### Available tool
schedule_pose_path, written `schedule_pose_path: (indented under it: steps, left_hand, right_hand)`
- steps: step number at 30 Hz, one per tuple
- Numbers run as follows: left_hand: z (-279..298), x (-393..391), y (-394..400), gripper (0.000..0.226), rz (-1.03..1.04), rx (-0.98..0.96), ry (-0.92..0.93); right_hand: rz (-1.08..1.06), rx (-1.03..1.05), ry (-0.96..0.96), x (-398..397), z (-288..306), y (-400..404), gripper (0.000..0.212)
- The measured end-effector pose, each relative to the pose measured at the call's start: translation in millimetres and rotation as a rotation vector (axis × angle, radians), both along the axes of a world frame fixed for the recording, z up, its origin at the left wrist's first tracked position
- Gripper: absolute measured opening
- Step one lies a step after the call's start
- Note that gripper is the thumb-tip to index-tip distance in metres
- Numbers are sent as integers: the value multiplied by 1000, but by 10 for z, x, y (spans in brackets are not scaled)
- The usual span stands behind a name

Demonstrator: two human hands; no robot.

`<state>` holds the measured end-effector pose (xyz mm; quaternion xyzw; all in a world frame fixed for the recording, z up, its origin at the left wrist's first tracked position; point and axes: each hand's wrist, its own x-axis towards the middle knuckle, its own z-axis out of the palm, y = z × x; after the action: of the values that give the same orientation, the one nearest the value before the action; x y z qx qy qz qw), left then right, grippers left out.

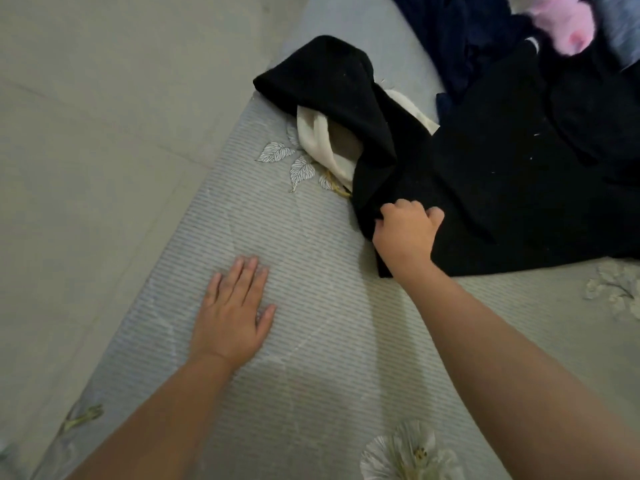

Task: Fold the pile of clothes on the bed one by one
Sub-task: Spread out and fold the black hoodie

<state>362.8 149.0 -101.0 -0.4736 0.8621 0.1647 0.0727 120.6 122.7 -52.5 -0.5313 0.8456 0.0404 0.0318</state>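
So the right hand (407, 230) is curled into a fist on the near-left edge of the black garment (502, 188), with a bunch of the fabric pinched in its fingers. The left hand (233, 310) is laid flat on the bed (311, 358), fingers straight and together, palm down on the striped sheet, nothing held.

The black garment is spread out ahead of and to the right of the right hand, and its near hem is seen running off to the right just past the wrist. One part of it is flopped over further out, up and to the left of the right hand, and a cream-coloured piece (322, 143) is tucked under that flap and can be seen poking out on both sides. Beyond all that, far out to the right of the right hand, the rest of the pile is heaped: dark navy clothes (460, 32), something pink and fluffy (561, 26), a bit of blue-grey fabric at the very corner.

A wide bare stretch of sheet is left between the two hands and back toward the body. The bed's edge runs diagonally just left of the left hand, and the pale floor (86, 133) is seen beyond it.
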Motion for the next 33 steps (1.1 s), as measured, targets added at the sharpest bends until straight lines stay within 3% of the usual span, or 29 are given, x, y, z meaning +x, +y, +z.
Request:
schedule_pose_path:
  steps: [4, 7, 11, 13, 15, 16, 18, 20, 22, 24, 26, 28, 31, 33]
  left_hand:
    - [99, 31, 57, 80, -25, 70, 52]
    - [299, -77, 92, 73, -7, 73, 158]
    - [759, -686, 270, 60, -250, -148, 289]
    - [872, -1020, 454, 62, -396, -257, 347]
    - [902, -1280, 682, 71, -460, -183, 292]
    - [883, -1374, 812, 76, -489, -106, 211]
    - [767, -1484, 1101, 75, -577, 7, -7]
    - [632, -1476, 1389, 70, -599, 138, -178]
    - [538, -1436, 1598, 70, -524, 230, -231]
    - [478, -1421, 1706, 71, -455, 199, -225]
    - [450, -1462, 1706, 59, -396, 120, -178]
    - [481, -1519, 1660, 34, -418, 49, -208]
    - [493, -1551, 1639, 21, -465, 7, -282]
    - [543, -1510, 1620, 19, -456, 9, -236]
  right_hand:
    - [-100, -141, -105, -214, 272, 526, 15]
    - [-145, -85, -143, -355, 500, 1238, 12]
    - [-189, -33, -237, -446, 772, 2127, 9]
    - [-58, -16, -219, -392, 853, 2563, 6]
    - [111, 104, -185, -301, 874, 2997, 4]
    - [138, 279, -232, -258, 867, 3213, 8]
    - [117, 615, -354, -242, 806, 3637, 18]
    - [112, 769, -453, -316, 727, 3933, 22]
    - [88, 780, -554, -452, 697, 3984, 24]
    - [46, 609, -599, -671, 663, 3843, 32]
    - [85, 324, -459, -882, 632, 3533, 41]
    - [195, 206, -282, -1010, 590, 3151, 52]
    - [426, 417, -73, -1130, 479, 2614, 59]
    - [571, 520, 77, -1214, 454, 2365, 40]
